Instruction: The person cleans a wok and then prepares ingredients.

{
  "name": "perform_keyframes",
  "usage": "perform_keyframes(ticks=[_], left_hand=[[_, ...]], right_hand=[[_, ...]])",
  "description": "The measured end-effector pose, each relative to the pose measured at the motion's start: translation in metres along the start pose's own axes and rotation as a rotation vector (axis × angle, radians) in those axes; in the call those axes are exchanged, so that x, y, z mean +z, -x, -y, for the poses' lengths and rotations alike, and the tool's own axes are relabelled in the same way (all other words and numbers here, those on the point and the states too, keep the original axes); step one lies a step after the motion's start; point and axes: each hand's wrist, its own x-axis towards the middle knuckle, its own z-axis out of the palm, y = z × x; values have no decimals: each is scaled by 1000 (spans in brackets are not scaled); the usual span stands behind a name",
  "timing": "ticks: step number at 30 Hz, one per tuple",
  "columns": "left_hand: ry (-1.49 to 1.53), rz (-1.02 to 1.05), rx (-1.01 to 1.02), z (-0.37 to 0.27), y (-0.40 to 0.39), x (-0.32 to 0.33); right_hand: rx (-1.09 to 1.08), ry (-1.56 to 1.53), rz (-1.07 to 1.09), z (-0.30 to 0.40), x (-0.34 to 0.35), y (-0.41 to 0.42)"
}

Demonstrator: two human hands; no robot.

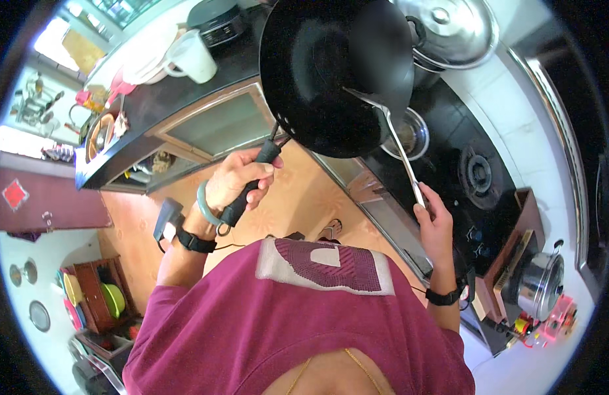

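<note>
My left hand (247, 177) grips the padded black handle (240, 200) of a black wok (314, 79). The wok is held up in the air, its dark inner face turned towards me. In my right hand (435, 217) is the handle end of a metal spatula (403, 155). The spatula's head reaches over the wok's lower right part and looks to lie against its inside; exact contact is hard to tell. Partly hidden behind the wok's lower right rim, a round bowl (422, 131) with brownish contents sits on the black stove top.
A gas burner (477, 170) lies on the stove to the right. Behind the wok stands a pot with a shiny metal lid (452, 29). A white jug (193, 57) stands on the left counter (181, 111). A steel pot (541, 286) is at the far right.
</note>
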Motion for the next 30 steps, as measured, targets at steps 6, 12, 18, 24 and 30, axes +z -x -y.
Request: perform_keyframes(ticks=[6,12,18,24,30], left_hand=[[242,-69,14,38,81,-69],[405,-222,66,84,193,-163],[451,-502,180,131,284,-232],[605,-702,300,165,340,-293],[746,-928,431,161,377,-351]], right_hand=[[388,-650,359,68,71,9],[490,-831,687,147,182,12],[364,-596,1098,219,304,13],[121,-363,1376,274,444,0],[-114,-239,1599,343,585,-26]])
